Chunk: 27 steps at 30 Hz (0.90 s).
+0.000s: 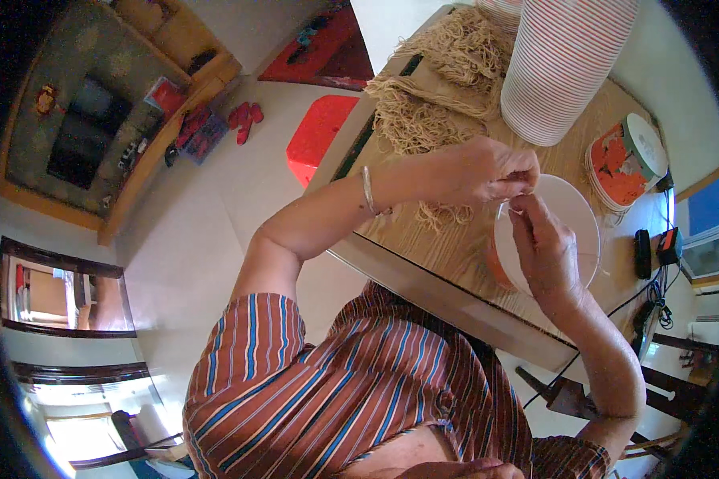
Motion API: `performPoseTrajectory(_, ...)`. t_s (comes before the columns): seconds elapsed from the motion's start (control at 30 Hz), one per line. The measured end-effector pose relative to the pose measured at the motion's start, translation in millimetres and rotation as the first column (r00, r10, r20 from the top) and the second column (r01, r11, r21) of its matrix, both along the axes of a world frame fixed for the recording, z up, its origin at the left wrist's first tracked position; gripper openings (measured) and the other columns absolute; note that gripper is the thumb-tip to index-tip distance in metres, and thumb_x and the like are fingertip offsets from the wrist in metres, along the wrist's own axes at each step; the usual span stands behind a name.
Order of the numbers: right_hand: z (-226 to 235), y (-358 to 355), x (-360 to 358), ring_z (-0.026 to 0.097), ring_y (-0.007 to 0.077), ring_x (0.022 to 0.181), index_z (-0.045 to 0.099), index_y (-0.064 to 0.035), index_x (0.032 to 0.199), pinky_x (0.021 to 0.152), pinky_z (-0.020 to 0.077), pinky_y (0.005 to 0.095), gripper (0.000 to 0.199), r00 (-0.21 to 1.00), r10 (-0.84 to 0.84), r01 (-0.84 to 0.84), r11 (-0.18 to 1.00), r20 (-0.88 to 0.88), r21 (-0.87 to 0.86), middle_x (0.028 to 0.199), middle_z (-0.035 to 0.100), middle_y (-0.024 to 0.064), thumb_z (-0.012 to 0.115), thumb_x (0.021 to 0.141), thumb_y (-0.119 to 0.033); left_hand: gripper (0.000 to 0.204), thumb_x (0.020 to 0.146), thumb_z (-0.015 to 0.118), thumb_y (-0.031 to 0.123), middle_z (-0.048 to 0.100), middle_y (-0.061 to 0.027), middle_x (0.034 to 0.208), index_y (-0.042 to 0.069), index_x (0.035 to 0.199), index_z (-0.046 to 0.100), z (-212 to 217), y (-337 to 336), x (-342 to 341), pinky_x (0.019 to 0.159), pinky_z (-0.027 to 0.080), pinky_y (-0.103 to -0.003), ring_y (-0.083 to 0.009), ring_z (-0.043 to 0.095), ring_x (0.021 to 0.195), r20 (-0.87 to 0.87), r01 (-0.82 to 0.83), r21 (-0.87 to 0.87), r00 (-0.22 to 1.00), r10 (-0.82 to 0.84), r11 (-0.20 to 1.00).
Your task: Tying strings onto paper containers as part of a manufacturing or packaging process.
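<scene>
My left hand (503,173), with a bangle on its wrist, has its fingers pinched together close to the fingertips of my right hand (549,247). The right hand is closed in a pinch too. A thin pale strand seems to show at the fingertips, but what each hand grips is too small to make out. Beneath them on the table stands a round tub with a white top (579,219) and a reddish side, partly covered by the right hand. Tangled bundles of beige string (407,120) lie beyond my left forearm.
A tall stack of white, red-rimmed tubs (563,72) rises at the back of the wooden table (411,247). To the right are an orange patterned tub (619,172), a black device (642,254) and cables (659,307). A red stool (321,132) stands left of the table.
</scene>
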State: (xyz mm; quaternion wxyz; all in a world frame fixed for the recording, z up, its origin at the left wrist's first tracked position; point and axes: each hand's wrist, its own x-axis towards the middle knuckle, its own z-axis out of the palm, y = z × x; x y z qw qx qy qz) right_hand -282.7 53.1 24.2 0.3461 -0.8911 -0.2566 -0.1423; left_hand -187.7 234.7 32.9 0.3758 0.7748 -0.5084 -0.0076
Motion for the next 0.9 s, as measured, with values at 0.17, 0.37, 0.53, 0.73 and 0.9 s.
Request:
performPoseTrajectory(0.17, 8, 2, -8, 0.062, 0.0326, 0.087, 0.049, 0.0007, 0.115, 0.068, 0.0526, 0.0415, 0.037, 0.992, 0.002, 0.042, 0.937, 0.125, -0.347, 0.100, 0.060, 0.0157, 0.055, 0.078, -0.003, 0.014, 0.091, 0.056, 0.019, 0.062, -0.0090, 0.084, 0.006, 0.095, 0.055, 3, -5, 16, 0.071, 0.049, -0.036, -0.0259, 0.063, 0.080, -0.064, 0.113, -0.028, 0.991, -0.114, 0.993)
performPoseTrajectory(0.37, 18, 11, -5, 0.060, 0.0241, 0.080, 0.056, -0.0032, 0.100, 0.062, 0.0534, 0.0339, 0.027, 0.927, 0.111, 0.155, 0.755, 0.358, -0.637, 0.093, 0.058, 0.0116, 0.059, 0.075, -0.013, 0.015, 0.091, 0.057, 0.017, 0.062, -0.0091, 0.083, 0.003, 0.094, 0.056, 12, -6, 12, 0.071, 0.048, -0.035, -0.0240, 0.062, 0.078, -0.072, 0.161, 0.019, 0.985, -0.159, 0.987)
performPoseTrajectory(0.53, 19, 7, -1, 0.063, 0.0259, 0.077, 0.056, -0.0028, 0.102, 0.058, 0.0538, 0.0338, 0.028, 0.943, 0.119, 0.160, 0.654, 0.310, -0.739, 0.090, 0.060, 0.0128, 0.058, 0.077, -0.015, 0.015, 0.091, 0.057, 0.017, 0.062, -0.0102, 0.084, 0.003, 0.095, 0.057, 5, -9, 15, 0.072, 0.048, -0.035, -0.0242, 0.062, 0.078, -0.018, 0.191, 0.024, 0.982, -0.190, 0.981)
performPoseTrajectory(0.73, 48, 10, 11, 0.067, 0.0329, 0.071, 0.062, 0.0004, 0.090, 0.060, 0.0549, 0.0423, 0.017, 0.997, -0.043, -0.018, 0.699, -0.067, -0.715, 0.080, 0.065, 0.0202, 0.056, 0.081, -0.013, 0.013, 0.090, 0.059, 0.014, 0.063, -0.0115, 0.087, 0.002, 0.095, 0.058, -5, -9, 12, 0.077, 0.048, -0.035, -0.0251, 0.062, 0.083, -0.078, 0.145, 0.005, 0.986, -0.144, 0.989)
performPoseTrajectory(0.9, 39, -8, 40, 0.058, 0.0185, 0.055, 0.058, 0.0013, 0.075, 0.051, 0.0466, 0.0345, 0.026, 0.870, -0.016, -0.201, 0.902, -0.494, -0.383, 0.064, 0.061, 0.0087, 0.060, 0.084, -0.023, 0.014, 0.086, 0.062, 0.011, 0.060, -0.0100, 0.094, 0.005, 0.099, 0.058, -10, -4, -1, 0.078, 0.049, -0.036, -0.0272, 0.061, 0.089, 0.125, 0.018, -0.232, 0.992, 0.011, 0.972)
